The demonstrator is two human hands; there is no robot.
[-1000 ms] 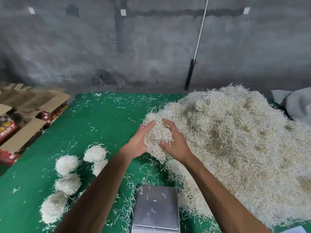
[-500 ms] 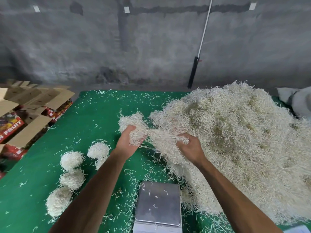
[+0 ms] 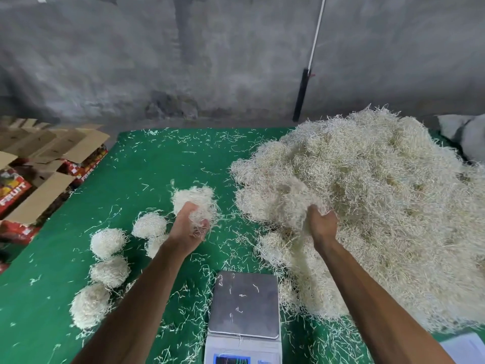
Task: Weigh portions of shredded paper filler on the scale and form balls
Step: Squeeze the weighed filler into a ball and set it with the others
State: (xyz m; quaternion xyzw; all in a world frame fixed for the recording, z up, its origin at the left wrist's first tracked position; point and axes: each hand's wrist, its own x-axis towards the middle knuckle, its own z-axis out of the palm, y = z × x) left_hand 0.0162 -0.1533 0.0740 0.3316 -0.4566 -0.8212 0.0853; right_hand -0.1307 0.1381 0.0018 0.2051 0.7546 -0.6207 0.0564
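Here the left hand (image 3: 193, 227) grips a torn-off tuft (image 3: 195, 203) of shredded paper, fingers curled round it, lifted clear of the green table (image 3: 147, 174) at about eleven o'clock from the scale (image 3: 245, 303). The right hand (image 3: 321, 227) is dug into the near edge of the big heap (image 3: 380, 206) at one o'clock, fingers closed on a fistful that is joined to the mass. The hands are well apart, probably so the portion separates cleanly from the pile. The scale sits at six o'clock between the forearms, its steel plate bare but for a few stray strands, likely kept close so a portion can be dropped on without reaching. Finished balls (image 3: 107, 243) are clustered at nine o'clock, on the far side from the heap, which keeps done work from mixing with raw stock. Open cardboard boxes (image 3: 52, 153) stand beyond the table's left edge. The display is too blurred to read.
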